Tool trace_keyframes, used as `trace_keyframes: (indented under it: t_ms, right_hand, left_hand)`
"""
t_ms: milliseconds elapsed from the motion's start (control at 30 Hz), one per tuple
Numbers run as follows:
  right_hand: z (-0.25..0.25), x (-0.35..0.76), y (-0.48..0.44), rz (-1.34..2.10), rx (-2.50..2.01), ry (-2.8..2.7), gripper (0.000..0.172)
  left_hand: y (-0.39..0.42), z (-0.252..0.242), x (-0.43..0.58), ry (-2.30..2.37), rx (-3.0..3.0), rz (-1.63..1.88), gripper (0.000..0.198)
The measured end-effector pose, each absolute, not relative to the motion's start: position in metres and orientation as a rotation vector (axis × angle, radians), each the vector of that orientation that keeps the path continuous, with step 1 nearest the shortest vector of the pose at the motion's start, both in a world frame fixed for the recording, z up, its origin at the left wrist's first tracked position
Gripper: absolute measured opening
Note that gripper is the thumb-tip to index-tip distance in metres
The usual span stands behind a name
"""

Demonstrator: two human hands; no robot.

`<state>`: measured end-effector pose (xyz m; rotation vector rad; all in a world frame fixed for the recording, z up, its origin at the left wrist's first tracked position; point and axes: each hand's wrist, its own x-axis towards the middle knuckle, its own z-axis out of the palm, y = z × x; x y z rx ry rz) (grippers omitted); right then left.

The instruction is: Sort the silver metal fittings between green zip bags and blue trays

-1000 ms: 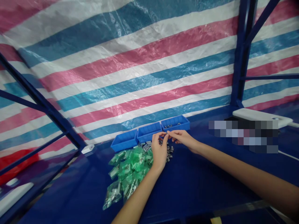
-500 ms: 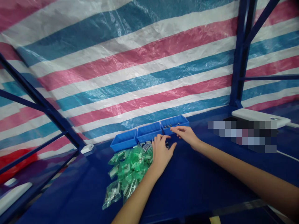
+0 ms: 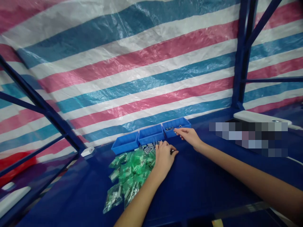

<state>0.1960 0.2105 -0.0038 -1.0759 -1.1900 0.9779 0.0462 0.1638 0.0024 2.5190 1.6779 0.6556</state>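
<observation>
My left hand (image 3: 165, 157) is over the table beside a pile of small metal parts (image 3: 149, 148), its thumb and forefinger closed on a small dark part (image 3: 171, 151). My right hand (image 3: 188, 136) is at the front edge of the right blue bin (image 3: 183, 122), fingers pinched; whatever is between the fingertips is too small to name. Small metal pieces lie in that bin. The middle blue bin (image 3: 151, 135) and left blue bin (image 3: 125, 143) stand beside it in a row. Clear and green plastic bags of parts (image 3: 132, 167) lie left of my left forearm.
A white device (image 3: 260, 118) with a cable lies at the right, near a blurred-out patch. A small white box (image 3: 87, 151) sits at the left by a blue metal post (image 3: 68, 132). Striped sheeting (image 3: 142, 69) hangs behind the blue table (image 3: 189, 186).
My left thumb and forefinger have come together around the small dark part, and the fingers have drawn down slightly. My right hand has hardly moved.
</observation>
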Motion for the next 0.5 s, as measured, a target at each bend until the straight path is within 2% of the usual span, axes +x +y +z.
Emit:
trace_keyframes:
  t_ms: [500]
  right_hand:
    - [-0.0098,0.1971,0.2205,1.051,-1.055,-1.142,0.017]
  left_hand:
    - [0.1627,-0.0017,0.0479,1.623,2.547,0.710,0.019]
